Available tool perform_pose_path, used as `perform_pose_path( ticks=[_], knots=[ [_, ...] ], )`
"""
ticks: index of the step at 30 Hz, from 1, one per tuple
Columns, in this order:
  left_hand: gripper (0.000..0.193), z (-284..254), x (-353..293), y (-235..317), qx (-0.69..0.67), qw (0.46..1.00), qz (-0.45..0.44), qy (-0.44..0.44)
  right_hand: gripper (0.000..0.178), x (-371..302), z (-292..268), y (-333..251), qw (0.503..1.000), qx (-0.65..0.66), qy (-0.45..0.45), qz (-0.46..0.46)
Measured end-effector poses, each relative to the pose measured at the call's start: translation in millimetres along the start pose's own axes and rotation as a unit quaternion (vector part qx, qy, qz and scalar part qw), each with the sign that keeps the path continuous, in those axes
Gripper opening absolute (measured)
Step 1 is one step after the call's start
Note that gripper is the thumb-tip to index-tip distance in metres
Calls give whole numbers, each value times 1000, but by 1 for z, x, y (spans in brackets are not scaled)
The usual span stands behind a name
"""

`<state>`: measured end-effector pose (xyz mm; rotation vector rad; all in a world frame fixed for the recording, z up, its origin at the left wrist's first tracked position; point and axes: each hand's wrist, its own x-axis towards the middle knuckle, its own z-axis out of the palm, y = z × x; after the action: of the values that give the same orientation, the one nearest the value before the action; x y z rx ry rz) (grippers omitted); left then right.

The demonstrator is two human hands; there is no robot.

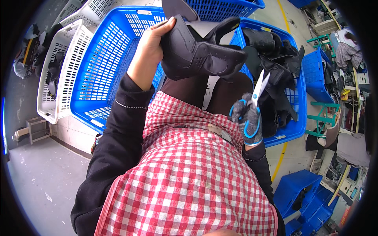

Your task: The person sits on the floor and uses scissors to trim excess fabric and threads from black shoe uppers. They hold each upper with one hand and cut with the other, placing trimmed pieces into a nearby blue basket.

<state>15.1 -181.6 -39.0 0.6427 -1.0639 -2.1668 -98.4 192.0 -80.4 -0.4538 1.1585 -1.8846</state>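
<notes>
- Starting far left, a white basket is standing on the floor, dark items showing inside
- Beside it, a left blue basket is sitting with its lattice wall showing
- Now the left hand, bare, is gripping a black piece by its left end, the grip closing thumb and fingers over the edge
- That black piece, looking like a shoe upper, is hanging up in front of the knees; work on it is apparently underway, not finished
- The right hand, gloved in grey, is wrapping its grip round blue-handled scissors; the blades are standing apart and not touching the piece, so no cut is happening here
- At right, a right blue basket is holding a heap of black pieces; whether those are waiting or done, I'm not able to tell
</notes>
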Motion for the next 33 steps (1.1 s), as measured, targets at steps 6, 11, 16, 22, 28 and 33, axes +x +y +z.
perform_pose_path(
  ticks=[6,11,16,22,28,33],
  knots=[
    [31,1,-27,-40,-16,997,-45,61,36,16,8,14,995,-17,95,41],
    [32,8,-43,-37,-8,998,-30,50,39,19,17,16,990,-1,117,73],
    [28,17,-80,-45,26,997,76,-16,54,25,15,6,967,207,35,143],
    [25,-23,-88,-53,-96,966,99,-216,53,33,5,-1,908,397,79,114],
    [21,-50,-71,-71,1,986,106,-127,52,25,8,-12,949,301,60,69],
    [23,-46,-70,-89,-78,984,80,-140,53,21,12,-15,972,224,65,35]
  ],
)
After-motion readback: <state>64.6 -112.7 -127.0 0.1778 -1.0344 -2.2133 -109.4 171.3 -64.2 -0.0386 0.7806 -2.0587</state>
